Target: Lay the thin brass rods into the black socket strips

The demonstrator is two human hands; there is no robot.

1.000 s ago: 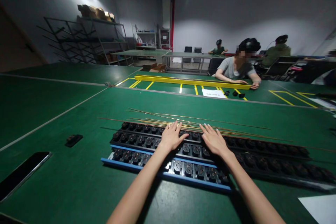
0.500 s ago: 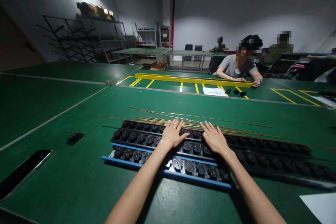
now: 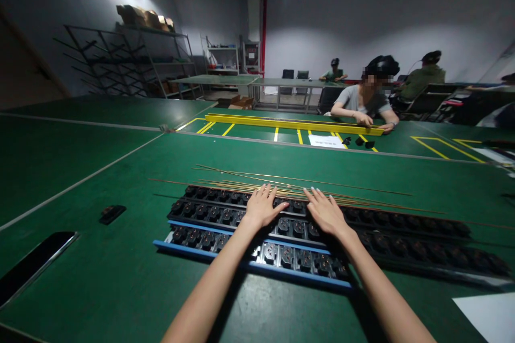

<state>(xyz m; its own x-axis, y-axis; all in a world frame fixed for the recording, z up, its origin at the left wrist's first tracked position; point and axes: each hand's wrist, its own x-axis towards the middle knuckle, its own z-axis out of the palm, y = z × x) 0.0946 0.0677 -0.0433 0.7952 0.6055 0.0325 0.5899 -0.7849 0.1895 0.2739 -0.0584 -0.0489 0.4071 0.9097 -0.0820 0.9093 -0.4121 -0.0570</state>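
Note:
My left hand [image 3: 262,207] lies flat with fingers spread over the farther rows of black socket modules [image 3: 226,215], its fingertips at a bundle of thin brass-coloured rods [image 3: 225,185]. To its right, my right hand [image 3: 325,211] rests the same way, fingers apart and holding nothing. The modules sit side by side in long black channels. Closest to me is a shorter strip with blue edges [image 3: 189,250], also filled with modules; my left forearm crosses above it. The rods lie loosely along the far side of the rows, some of them hidden under my fingers.
A loose black module [image 3: 112,214] and a phone [image 3: 36,265] lie to the left on the green table [image 3: 120,289]. White paper [image 3: 488,313] is at the lower right. Across the table, a co-worker [image 3: 364,104] handles a long yellow channel [image 3: 289,124] near another printed sheet [image 3: 325,141].
My hands keep nearly the same pose on the rows, while the whole view shifts slightly. The co-worker's hand across the table has lifted a little at the yellow channel.

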